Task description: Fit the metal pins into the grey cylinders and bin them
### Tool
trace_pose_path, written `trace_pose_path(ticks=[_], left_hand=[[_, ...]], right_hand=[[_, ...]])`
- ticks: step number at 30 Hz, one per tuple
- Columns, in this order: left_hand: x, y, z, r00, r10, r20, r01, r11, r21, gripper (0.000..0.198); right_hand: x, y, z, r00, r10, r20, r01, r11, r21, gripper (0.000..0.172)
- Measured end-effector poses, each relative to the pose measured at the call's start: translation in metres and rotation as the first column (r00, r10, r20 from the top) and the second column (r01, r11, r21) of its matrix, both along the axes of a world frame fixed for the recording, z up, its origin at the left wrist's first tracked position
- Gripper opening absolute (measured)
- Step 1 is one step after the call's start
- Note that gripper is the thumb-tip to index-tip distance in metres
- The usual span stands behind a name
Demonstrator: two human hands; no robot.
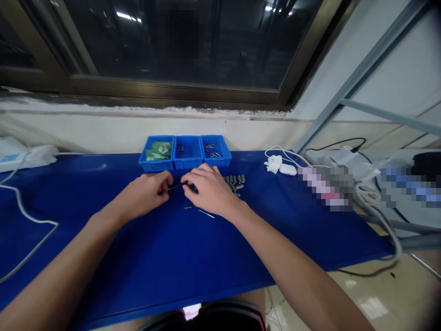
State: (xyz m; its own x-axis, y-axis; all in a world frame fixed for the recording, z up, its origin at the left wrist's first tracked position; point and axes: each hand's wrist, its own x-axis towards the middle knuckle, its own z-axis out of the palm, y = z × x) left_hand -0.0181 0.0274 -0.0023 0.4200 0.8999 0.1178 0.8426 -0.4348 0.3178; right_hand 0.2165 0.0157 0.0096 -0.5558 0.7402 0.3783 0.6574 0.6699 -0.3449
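Over the blue table (193, 257), my left hand (146, 193) is closed on a thin metal rod (175, 187) that points toward my right hand (206, 188). The right fingers are curled near the rod's other end; a small dark thing shows beneath them, too hidden to name. Several dark metal cylinders (237, 179) stand and lie just right of that hand. Below the hands lie a thin yellow-tipped piece (189, 207) and a thin silver rod (206, 214).
Three joined blue bins stand by the wall: the left bin (156, 167) holds green packets, the middle bin (188, 163) small dark parts, the right bin (220, 162) thin metal pieces. White cables and a white plug (288, 170) lie right; another cable (25, 211) runs left.
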Motion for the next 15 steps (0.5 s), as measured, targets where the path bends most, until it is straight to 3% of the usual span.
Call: trace_pose_path(ticks=[4, 10, 13, 15], left_hand=[[0.012, -0.005, 0.004, 0.973, -0.057, 0.224, 0.026, 0.990, 0.140, 0.011], [0.027, -0.012, 0.006, 0.928, -0.171, 0.331, 0.079, 0.958, 0.275, 0.004], [0.027, -0.014, 0.009, 0.919, -0.143, 0.368, 0.006, 0.937, 0.349, 0.013], [0.024, -0.014, 0.011, 0.913, -0.098, 0.395, -0.061, 0.926, 0.372, 0.021]], right_hand=[[0.001, 0.003, -0.001, 0.982, -0.098, -0.164, 0.079, 0.990, -0.118, 0.021], [-0.002, 0.006, -0.002, 0.958, -0.063, -0.280, 0.018, 0.987, -0.162, 0.033], [0.009, 0.014, 0.006, 0.890, -0.106, -0.443, -0.036, 0.952, -0.302, 0.027], [0.023, 0.024, 0.011, 0.801, -0.217, -0.559, -0.068, 0.893, -0.445, 0.023]])
